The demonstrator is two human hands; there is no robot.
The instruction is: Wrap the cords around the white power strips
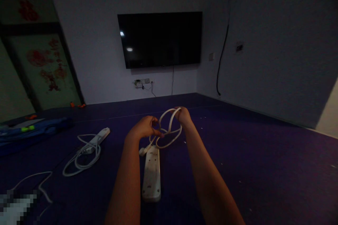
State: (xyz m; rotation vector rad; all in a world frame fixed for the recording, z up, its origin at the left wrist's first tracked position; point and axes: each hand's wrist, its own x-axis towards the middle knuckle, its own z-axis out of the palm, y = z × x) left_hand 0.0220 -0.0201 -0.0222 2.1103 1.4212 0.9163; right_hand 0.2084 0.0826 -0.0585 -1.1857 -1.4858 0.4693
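A white power strip [151,175] lies lengthwise on the dark purple floor in front of me, between my forearms. Its white power cord [170,145] is gathered in loose loops above the strip's far end. My right hand [182,116] is closed round the upper right of these loops. At their left side my left hand [148,126] has its fingers curled, thumb against the cord. The cord's plug [143,151] rests beside the strip's far left corner, below my left hand.
On the left lies a second white power strip [103,134] with a coiled cord [81,166]. Blue fabric [50,126] lies farther left, near small orange objects [81,105]. A television [162,40] hangs on the far wall above sockets [146,81]. A black cable [224,47] hangs on the right.
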